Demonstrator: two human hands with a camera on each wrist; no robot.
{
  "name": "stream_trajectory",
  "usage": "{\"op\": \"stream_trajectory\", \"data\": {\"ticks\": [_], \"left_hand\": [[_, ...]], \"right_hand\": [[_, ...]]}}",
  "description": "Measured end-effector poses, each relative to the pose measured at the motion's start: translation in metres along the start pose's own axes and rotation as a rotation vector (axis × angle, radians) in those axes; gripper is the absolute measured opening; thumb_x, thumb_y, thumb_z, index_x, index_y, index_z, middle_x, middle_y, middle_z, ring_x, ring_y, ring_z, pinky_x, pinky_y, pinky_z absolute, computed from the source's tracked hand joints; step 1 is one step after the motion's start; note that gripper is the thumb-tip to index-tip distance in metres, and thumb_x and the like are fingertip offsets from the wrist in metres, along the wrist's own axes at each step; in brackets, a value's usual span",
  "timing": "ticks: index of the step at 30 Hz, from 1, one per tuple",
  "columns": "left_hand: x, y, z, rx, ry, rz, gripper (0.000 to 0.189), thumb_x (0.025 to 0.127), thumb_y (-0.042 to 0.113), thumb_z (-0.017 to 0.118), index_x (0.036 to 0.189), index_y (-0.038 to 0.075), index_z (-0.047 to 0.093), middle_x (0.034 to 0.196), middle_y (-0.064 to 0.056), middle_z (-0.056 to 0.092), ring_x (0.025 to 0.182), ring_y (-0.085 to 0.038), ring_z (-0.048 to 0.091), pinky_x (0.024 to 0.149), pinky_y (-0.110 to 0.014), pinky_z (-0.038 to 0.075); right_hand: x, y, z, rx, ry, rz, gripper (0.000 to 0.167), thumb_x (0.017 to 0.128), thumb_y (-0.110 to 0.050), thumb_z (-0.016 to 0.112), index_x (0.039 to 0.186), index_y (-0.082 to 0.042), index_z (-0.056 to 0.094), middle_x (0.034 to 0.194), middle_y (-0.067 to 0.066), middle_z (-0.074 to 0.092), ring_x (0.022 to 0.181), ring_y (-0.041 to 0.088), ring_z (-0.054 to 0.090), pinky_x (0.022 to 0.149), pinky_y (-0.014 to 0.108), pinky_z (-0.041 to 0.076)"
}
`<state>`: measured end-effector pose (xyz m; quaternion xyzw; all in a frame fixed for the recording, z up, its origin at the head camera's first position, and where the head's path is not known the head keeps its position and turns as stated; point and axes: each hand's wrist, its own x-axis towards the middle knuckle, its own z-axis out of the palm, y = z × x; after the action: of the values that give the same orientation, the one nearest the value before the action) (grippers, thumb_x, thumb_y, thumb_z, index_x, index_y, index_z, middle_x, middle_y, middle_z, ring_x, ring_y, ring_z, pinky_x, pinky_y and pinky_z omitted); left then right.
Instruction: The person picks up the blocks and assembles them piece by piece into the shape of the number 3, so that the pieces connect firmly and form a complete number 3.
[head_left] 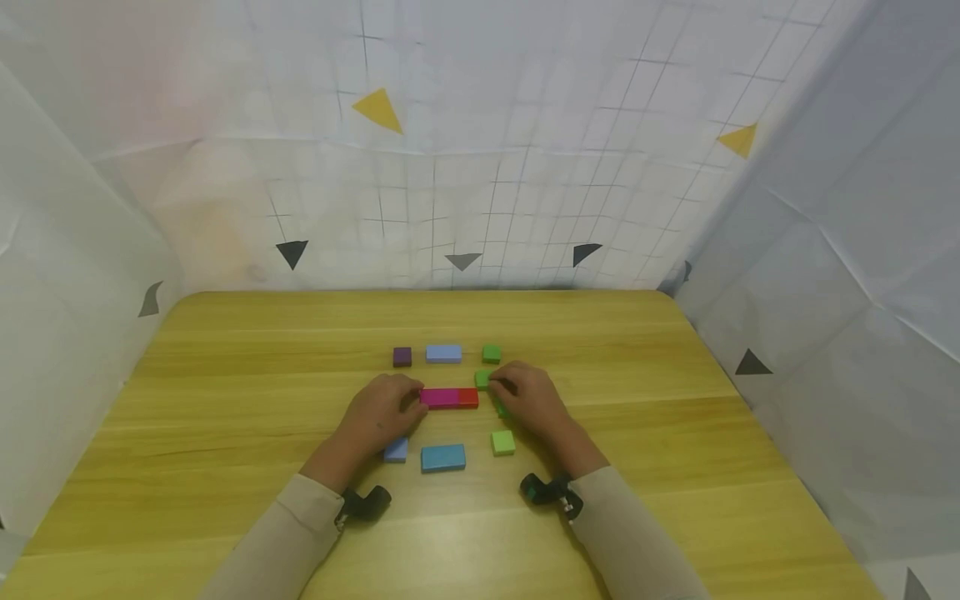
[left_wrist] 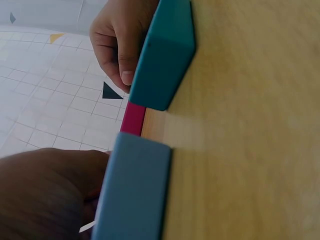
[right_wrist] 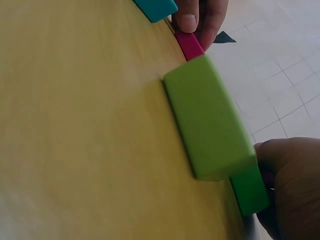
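My left hand [head_left: 381, 410] pinches the left end of a magenta block [head_left: 441, 398], thumb in front and a finger behind. A red block [head_left: 468, 398] lies flush against the magenta block's right end. My right hand [head_left: 528, 395] is at a small green block [head_left: 482, 381], thumb and forefinger holding its right side, just behind the red block. Another green block [head_left: 502, 410] is partly hidden under the right hand; it shows too in the right wrist view [right_wrist: 250, 190]. Beside the left wrist lies a pale blue block [left_wrist: 134, 187], partly covered in the head view.
Nearer me lie a teal-blue block [head_left: 443, 458] and a lime block [head_left: 503, 442]. Behind the hands stand a dark purple block [head_left: 402, 357], a light blue block [head_left: 444, 354] and a green block [head_left: 491, 354]. White sheeting [head_left: 465, 200] encloses the wooden table [head_left: 247, 367].
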<state>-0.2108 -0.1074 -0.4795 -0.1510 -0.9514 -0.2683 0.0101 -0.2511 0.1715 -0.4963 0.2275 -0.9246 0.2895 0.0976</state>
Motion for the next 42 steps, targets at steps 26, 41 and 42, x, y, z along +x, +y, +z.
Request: {"op": "stream_trajectory", "data": {"ticks": [26,41,42], "left_hand": [[-0.0013,0.0018,0.0005,-0.004,-0.005,-0.012,0.039,0.091,0.034,0.073,0.122,0.011,0.069,0.119,-0.003,0.069,0.113,-0.023,0.060,0.098,-0.043,0.051],[0.0009,0.0006,-0.0005,-0.001,-0.006,-0.008,0.037,0.091,0.034,0.072,0.121,0.012,0.069,0.119,-0.003,0.069,0.112,-0.023,0.060,0.098,-0.043,0.051],[0.0012,0.0004,-0.0004,-0.002,-0.008,-0.010,0.037,0.091,0.034,0.072,0.121,0.012,0.069,0.119,-0.003,0.069,0.113,-0.023,0.060,0.099,-0.043,0.051]], "right_hand": [[-0.0017,-0.0084,-0.0006,-0.016,0.011,0.015,0.013,0.093,-0.019,0.072,0.101,-0.011,0.076,0.098,0.001,0.073,0.094,0.018,0.069,0.085,0.037,0.056],[-0.0003,-0.0076,0.0055,-0.040,0.034,-0.008,0.011,0.091,-0.019,0.074,0.100,-0.013,0.076,0.098,0.000,0.072,0.093,0.018,0.068,0.084,0.037,0.056],[-0.0001,-0.0076,0.0057,-0.041,0.032,-0.008,0.011,0.091,-0.019,0.074,0.100,-0.013,0.076,0.098,0.000,0.072,0.093,0.018,0.068,0.084,0.037,0.056]]}}
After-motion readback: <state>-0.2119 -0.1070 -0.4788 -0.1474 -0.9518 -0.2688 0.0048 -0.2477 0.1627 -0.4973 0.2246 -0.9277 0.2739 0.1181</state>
